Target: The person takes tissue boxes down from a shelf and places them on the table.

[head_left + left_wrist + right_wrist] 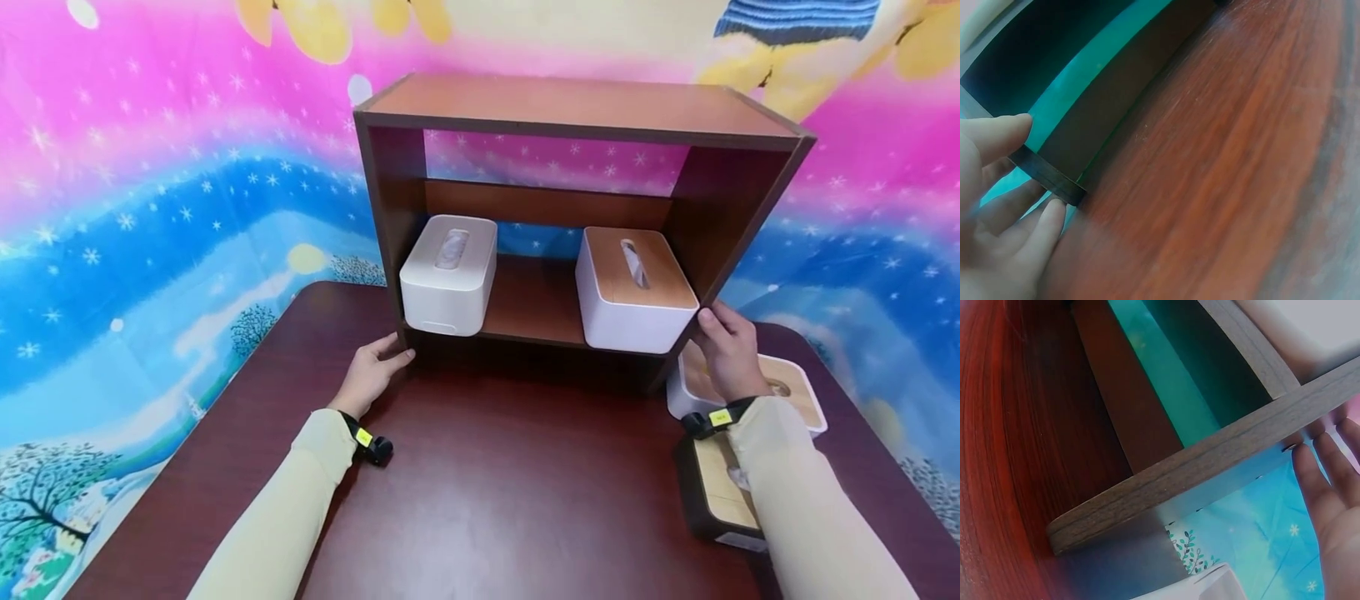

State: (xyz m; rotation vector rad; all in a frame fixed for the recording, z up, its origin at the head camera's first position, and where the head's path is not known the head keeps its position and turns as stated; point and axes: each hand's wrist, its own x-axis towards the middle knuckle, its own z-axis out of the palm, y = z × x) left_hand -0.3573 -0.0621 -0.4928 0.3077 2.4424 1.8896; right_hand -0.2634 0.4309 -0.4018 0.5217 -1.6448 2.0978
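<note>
A brown wooden shelf unit [585, 108] stands at the back of the table. On its board sit a white tissue box [442, 304] at left and a white tissue box with a wood-look lid [637, 325] at right. My left hand [367, 375] holds the shelf's lower left front corner; in the left wrist view its digits lie around the side panel's edge [1050, 175]. At the right panel is my right hand [731, 350]. Its straight fingers [1319, 481] touch the panel's outer face in the right wrist view.
Beside the shelf's right foot, partly under my right hand, lies another white tissue box with a wood-look lid [795, 387]. A dark tissue box with a light wood lid [720, 492] lies nearer, under my forearm. The reddish-brown table [510, 483] meets a printed backdrop [187, 208].
</note>
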